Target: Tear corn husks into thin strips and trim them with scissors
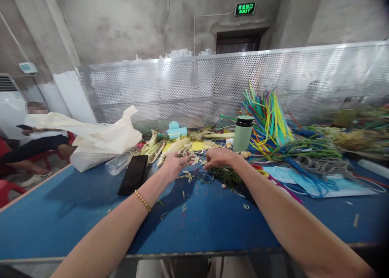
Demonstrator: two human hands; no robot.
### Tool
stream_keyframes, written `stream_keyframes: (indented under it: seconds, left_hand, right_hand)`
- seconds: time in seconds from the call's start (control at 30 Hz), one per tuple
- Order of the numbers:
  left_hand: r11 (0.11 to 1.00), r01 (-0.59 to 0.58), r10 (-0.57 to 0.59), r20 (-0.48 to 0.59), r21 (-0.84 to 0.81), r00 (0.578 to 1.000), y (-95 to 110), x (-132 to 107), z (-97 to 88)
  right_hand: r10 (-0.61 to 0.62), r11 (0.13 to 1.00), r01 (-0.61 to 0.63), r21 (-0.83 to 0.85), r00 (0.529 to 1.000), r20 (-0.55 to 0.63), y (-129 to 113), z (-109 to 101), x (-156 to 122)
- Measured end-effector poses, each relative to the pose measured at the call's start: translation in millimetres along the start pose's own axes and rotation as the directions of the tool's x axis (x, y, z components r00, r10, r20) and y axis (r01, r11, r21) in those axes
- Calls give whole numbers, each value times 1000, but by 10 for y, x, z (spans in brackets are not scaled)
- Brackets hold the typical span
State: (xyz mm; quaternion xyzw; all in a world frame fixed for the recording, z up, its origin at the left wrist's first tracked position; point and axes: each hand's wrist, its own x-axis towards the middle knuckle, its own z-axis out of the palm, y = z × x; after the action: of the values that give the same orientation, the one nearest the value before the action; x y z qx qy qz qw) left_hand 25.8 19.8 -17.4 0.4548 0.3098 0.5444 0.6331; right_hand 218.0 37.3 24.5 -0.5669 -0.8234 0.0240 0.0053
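Observation:
Past the middle of the blue table, my left hand (174, 165) is closed round a small bunch of pale, dried plant strips (186, 150) that look like husk. To its right, my right hand (217, 157) reaches down with curled fingers over the scraps. Its fingertips are partly hidden, and I cannot make out what they hold. Loose pale scraps (189, 176) lie below and between my hands. Close under my right hand is a tangle of dark green cord (226, 178). Behind both hands are pale husks (176, 145) and a yellow sheet (199, 145).
On the left stand a white plastic bag (105, 142), a clear bottle (119, 163) and a black phone (133, 174). A green tumbler (243, 134), colourful pipe cleaners (270, 118), cords (310, 150) and blue masks (316, 181) crowd the right. A perforated metal screen (170, 87) bounds the back. A person (45, 128) sits at far left.

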Motion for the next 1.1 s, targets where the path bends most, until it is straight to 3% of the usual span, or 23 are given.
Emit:
stream_keyframes:
  seconds: [0.1, 0.33, 0.47, 0.53, 0.63, 0.73, 0.8, 0.97, 1.03, 1.1]
  left_hand:
    - [1000, -8, 8, 6, -8, 1000, 5, -10, 5]
    - [1000, -13, 13, 9, -2, 1000, -3, -2, -9]
    - [1000, -7, 8, -50, 25, 999, -15, 15, -26]
    - [999, 4, -1, -87, 34, 996, -10, 17, -29]
    - [999, 23, -19, -119, 33, 993, 8, 12, -23]
    - [999, 37, -34, -122, 24, 992, 18, 5, -11]
    - [999, 37, -34, -123, 28, 992, 14, 6, -8]
    - [998, 46, -42, -128, 32, 991, -4, 23, -22]
    - [998, 46, -41, -126, 31, 991, -3, 22, -31]
    - [999, 38, -34, -115, 33, 993, 1, 17, -41]
  right_hand:
    - [22, 999, -23, -49, 999, -23, -37, 26, 3]
    - [17, 995, -11, 97, 998, -61, 196, 34, 129]
    - [95, 964, -36, 263, 972, -216, 286, -28, 135]
    - [163, 877, -1, 481, 942, -295, 303, -70, 104]
    - [263, 622, 56, 781, 925, -275, 317, -116, 55]
    - [343, 425, 50, 904, 915, -212, 340, -129, 40]
    - [380, 364, 53, 930, 903, -200, 359, -127, 48]
    - [426, 337, 68, 939, 879, -216, 377, -170, 52]
    - [488, 368, 95, 925, 827, -279, 379, -228, 25]
    - [562, 427, 145, 893, 731, -387, 396, -297, -11]
